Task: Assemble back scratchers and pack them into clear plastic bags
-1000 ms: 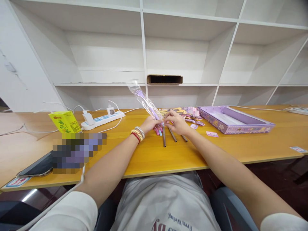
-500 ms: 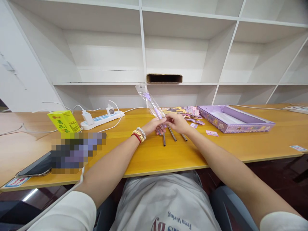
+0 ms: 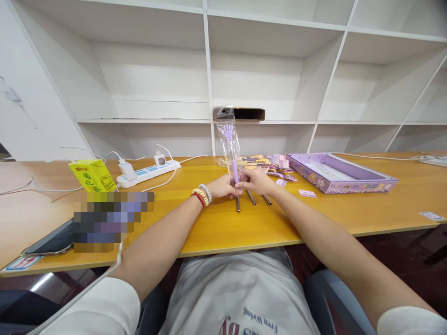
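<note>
A purple back scratcher (image 3: 235,171) with a small hand-shaped head stands nearly upright in a clear plastic bag (image 3: 234,142). Around the lower end of the bag and handle, my left hand (image 3: 223,187) is closed, with bracelets at its wrist. My right hand (image 3: 256,180) pinches the same lower part from the other side, fingers bent. Just below both hands, several thin metal rods (image 3: 252,197) stick out over the table, their far ends hidden. Behind my right hand lies a pile of other packed pieces (image 3: 277,161) in purple, pink and yellow.
A purple open box (image 3: 359,187) sits on the right of the wooden table (image 3: 216,232), with a pink card (image 3: 308,193) nearby. On the left are a power strip (image 3: 148,173), a yellow carton (image 3: 92,176) and a phone (image 3: 52,237). White shelves (image 3: 157,122) rise behind.
The bagged back scratcher has swung from leaning left to nearly upright, its top moving right. Both hands stay on its lower end, with their fingers slightly shifted.
</note>
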### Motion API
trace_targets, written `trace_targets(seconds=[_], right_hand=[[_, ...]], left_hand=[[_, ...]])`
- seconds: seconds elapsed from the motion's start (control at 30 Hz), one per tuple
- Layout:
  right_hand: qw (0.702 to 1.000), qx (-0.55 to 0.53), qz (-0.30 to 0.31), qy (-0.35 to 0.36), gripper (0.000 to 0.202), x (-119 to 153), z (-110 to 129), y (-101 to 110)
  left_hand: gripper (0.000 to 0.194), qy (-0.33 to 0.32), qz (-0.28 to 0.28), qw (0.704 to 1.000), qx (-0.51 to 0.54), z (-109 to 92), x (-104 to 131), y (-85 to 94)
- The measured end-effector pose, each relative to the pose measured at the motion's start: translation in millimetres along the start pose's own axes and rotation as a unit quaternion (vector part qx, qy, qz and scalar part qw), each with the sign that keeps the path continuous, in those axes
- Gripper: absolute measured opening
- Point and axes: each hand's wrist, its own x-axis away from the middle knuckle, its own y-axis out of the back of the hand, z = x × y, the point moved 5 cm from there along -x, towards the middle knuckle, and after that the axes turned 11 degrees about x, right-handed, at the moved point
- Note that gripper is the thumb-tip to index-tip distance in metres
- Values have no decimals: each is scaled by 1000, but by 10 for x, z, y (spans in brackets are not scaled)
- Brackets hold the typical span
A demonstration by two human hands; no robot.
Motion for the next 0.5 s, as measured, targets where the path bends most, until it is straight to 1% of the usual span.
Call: trace_targets(seconds=[0.13, 0.2, 0.3, 0.37, 0.5], right_hand=[[999, -7, 32, -21, 40, 0, 45, -12], [999, -12, 40, -25, 42, -2, 61, -14], [999, -8, 28, -27, 42, -6, 58, -2], [1000, -2, 11, -27, 41, -7, 43, 7], [999, 15, -10, -33, 40, -9, 24, 15]], left_hand=[[7, 15, 14, 998, -53, -1, -9, -7], [4, 14, 16, 997, -74, -18, -11, -13], [2, -18, -9, 995, -97, -67, -18, -6], [8, -45, -32, 995, -88, -91, -30, 10], [33, -82, -64, 995, 0, -80, -74, 68]])
